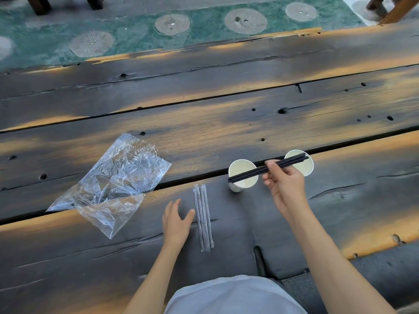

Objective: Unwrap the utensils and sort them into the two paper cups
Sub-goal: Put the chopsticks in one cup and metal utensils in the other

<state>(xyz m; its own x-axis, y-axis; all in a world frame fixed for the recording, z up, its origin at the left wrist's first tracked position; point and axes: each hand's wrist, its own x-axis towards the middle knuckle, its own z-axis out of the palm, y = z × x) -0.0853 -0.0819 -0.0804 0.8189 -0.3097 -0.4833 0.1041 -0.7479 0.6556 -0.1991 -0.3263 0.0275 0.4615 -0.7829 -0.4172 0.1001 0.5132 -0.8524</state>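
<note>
Two white paper cups stand side by side on the dark wooden table: the left cup (pixel 242 175) and the right cup (pixel 301 163). My right hand (pixel 284 184) grips a bundle of black chopsticks (pixel 251 173) near their middle, held level above both cups. Several chopsticks in clear wrappers (pixel 203 219) lie in a row near the table's front edge. My left hand (pixel 176 219) rests open on the table just left of that wrapped bundle, its thumb close to it.
A crumpled clear plastic bag (pixel 113 184) lies on the left of the table. Gaps run between the planks (pixel 204 100). Beyond the far edge is green flooring with round stone discs (pixel 172 23).
</note>
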